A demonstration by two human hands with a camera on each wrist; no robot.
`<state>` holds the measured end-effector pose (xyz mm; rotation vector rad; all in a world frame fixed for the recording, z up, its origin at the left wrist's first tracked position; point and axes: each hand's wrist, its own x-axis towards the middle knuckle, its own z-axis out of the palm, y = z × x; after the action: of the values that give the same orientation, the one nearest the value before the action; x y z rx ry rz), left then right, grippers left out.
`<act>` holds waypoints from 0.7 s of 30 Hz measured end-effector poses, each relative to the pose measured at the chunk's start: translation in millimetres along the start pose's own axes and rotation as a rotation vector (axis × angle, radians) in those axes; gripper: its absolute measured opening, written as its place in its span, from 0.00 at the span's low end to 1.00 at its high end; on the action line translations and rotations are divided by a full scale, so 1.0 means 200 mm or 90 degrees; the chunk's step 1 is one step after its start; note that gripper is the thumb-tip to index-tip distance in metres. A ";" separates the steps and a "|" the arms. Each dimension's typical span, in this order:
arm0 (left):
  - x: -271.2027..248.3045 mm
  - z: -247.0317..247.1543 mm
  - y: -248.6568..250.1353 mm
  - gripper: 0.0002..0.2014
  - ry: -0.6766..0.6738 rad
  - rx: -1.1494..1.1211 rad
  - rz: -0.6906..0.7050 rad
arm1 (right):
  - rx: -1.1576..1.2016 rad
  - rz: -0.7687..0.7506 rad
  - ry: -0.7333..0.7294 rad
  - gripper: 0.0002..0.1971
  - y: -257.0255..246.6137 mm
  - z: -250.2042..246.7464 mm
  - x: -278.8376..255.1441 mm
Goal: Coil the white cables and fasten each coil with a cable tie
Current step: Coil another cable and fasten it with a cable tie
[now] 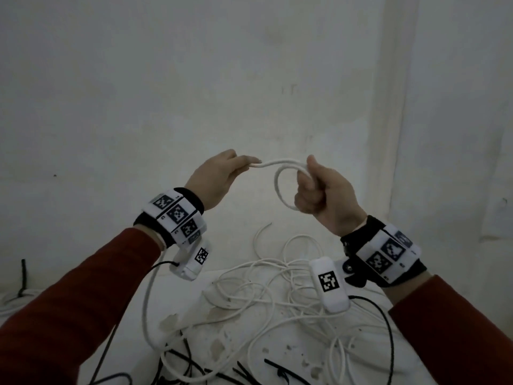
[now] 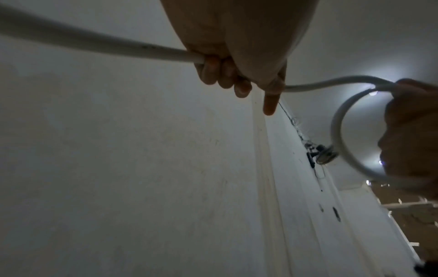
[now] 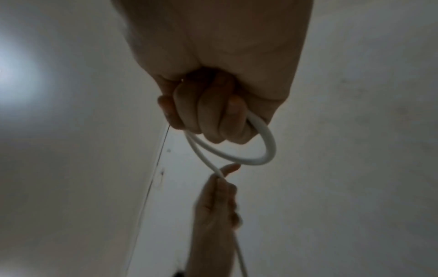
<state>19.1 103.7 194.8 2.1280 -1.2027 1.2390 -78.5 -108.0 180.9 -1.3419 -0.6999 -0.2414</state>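
Both hands are raised in front of a pale wall with one white cable [image 1: 280, 165] strung between them. My right hand [image 1: 319, 187] grips a small loop of that cable [image 3: 265, 150] in a closed fist. My left hand [image 1: 222, 173] holds the same cable [image 2: 118, 46] with curled fingers, index finger sticking out; the cable's free length hangs down from it [image 1: 147, 295] toward the surface below. A tangle of thin white cables [image 1: 277, 290] lies on the white surface under my hands. Black cable ties [image 1: 286, 370] lie at its near edge.
The white surface [image 1: 369, 365] is chipped and stained. Black wires from the wrist cameras [image 1: 388, 329] hang by my forearms. More white cable and a black tie [image 1: 22, 276] lie at the far left. The wall stands close behind my hands.
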 end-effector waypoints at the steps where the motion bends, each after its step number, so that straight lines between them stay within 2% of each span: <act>1: -0.02 0.01 -0.01 0.20 -0.015 -0.008 -0.007 | 0.075 -0.017 0.012 0.25 -0.01 0.01 0.00; 3: -0.06 0.01 -0.02 0.21 -0.020 -0.023 -0.034 | 0.207 -0.049 0.036 0.24 -0.05 0.01 0.00; 7: -0.16 -0.01 -0.07 0.16 -0.004 -0.018 -0.101 | 0.430 -0.108 0.058 0.21 -0.10 -0.02 -0.02; 9: -0.20 -0.03 -0.09 0.16 -0.026 -0.038 -0.107 | 0.524 -0.130 0.026 0.20 -0.10 -0.05 -0.02; 12: -0.26 -0.03 -0.12 0.17 -0.116 -0.074 -0.127 | 0.634 -0.140 -0.061 0.19 -0.07 -0.05 -0.01; 14: -0.29 -0.02 -0.10 0.19 -0.194 -0.054 -0.151 | 0.631 -0.155 -0.046 0.20 -0.06 -0.01 0.01; 16: -0.31 -0.02 -0.05 0.21 -0.256 -0.008 -0.147 | 0.583 -0.190 0.009 0.22 -0.05 0.04 0.04; 21: -0.35 -0.03 0.11 0.22 -0.334 0.197 -0.074 | 0.507 -0.222 0.098 0.17 -0.01 0.09 0.14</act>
<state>-19.0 128.7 136.3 2.8293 -1.1068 0.8856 -64.3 -84.9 200.4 -0.4361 -0.7830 -0.2980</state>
